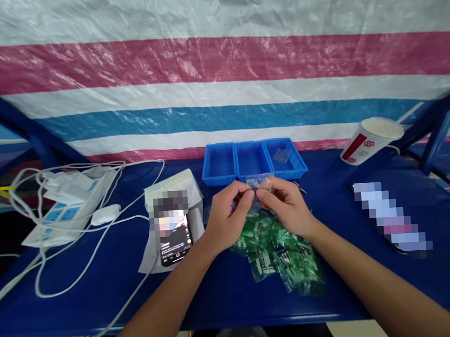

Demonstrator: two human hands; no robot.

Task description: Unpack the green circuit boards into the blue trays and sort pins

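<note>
Plastic bag (256, 179), probably light, limp and slippery, suits an edge grip, and we pinch it between thumb and fingers, left hand (227, 211) and right hand (291, 205) nearly closed.

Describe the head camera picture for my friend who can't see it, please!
The left hand and right hand hold a small clear plastic bag over a pile of green packets on a blue table. Behind them stand three blue bins in a row, with a phone to the left and a paper cup to the right.
</note>
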